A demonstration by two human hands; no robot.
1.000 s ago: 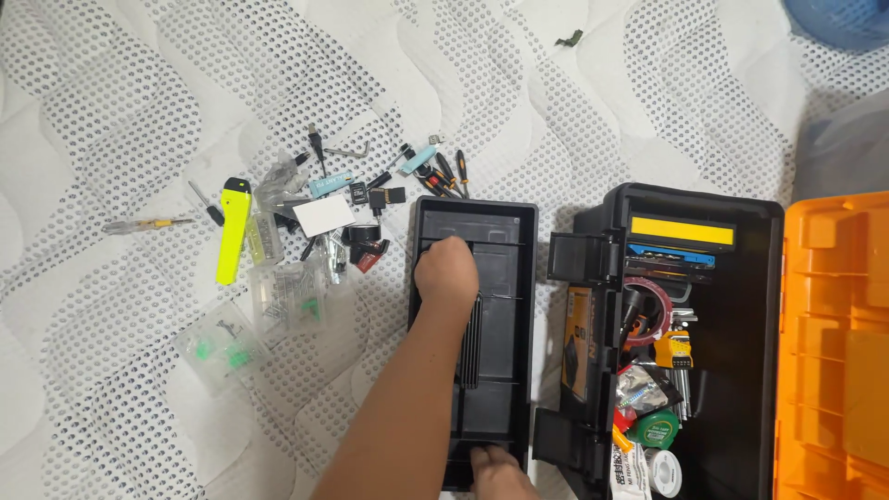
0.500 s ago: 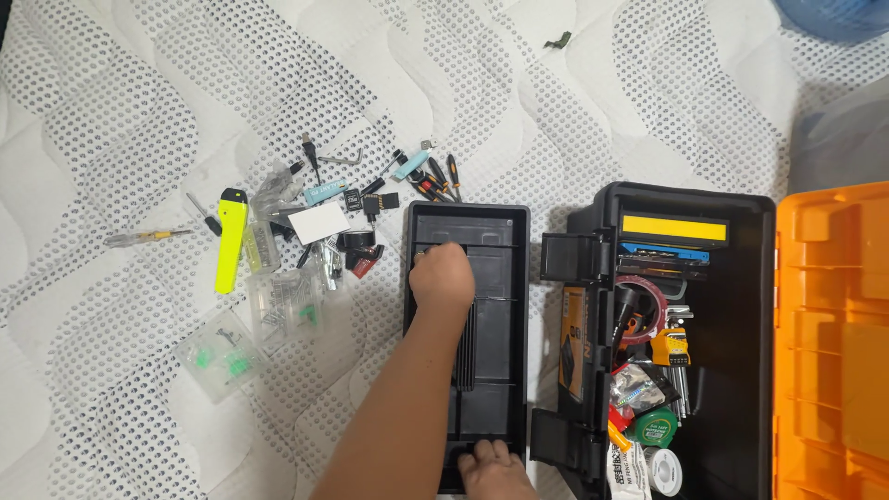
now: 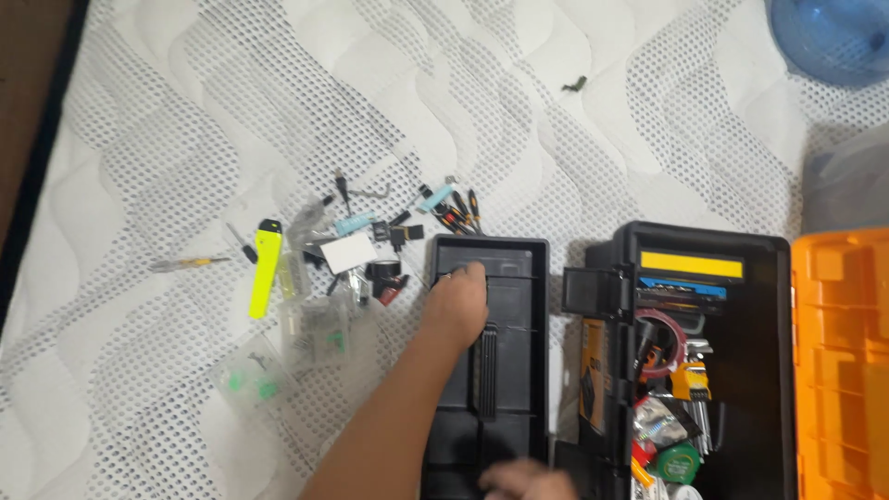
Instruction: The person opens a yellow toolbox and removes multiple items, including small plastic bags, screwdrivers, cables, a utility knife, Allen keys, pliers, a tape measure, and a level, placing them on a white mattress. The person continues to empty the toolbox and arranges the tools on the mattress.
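Note:
A long black divided tray (image 3: 511, 370) lies on a white quilted mattress (image 3: 167, 139), beside an open black toolbox (image 3: 704, 237). My left hand (image 3: 457, 301) reaches into the tray's far left compartment with its fingers curled down; anything under them is hidden. My right hand (image 3: 520, 481) is blurred at the tray's near end, at the bottom edge of the picture. Left of the tray lies a scatter of small things: a yellow-green tool (image 3: 264, 270), a white card (image 3: 348, 251), several small screwdrivers (image 3: 458, 211) and clear bags of small parts (image 3: 250, 378).
The toolbox holds hex keys in a yellow holder (image 3: 690, 380), a green tape roll (image 3: 679, 461) and other tools. Its orange lid (image 3: 843, 370) lies open at the right. A blue round object (image 3: 833, 32) sits top right. The mattress edge and brown floor (image 3: 28, 74) show at the left.
The view has shifted, so everything sits lower and further right in the picture. My left hand slid toward the tray's far left corner. My right hand moved right along the near end and is blurred.

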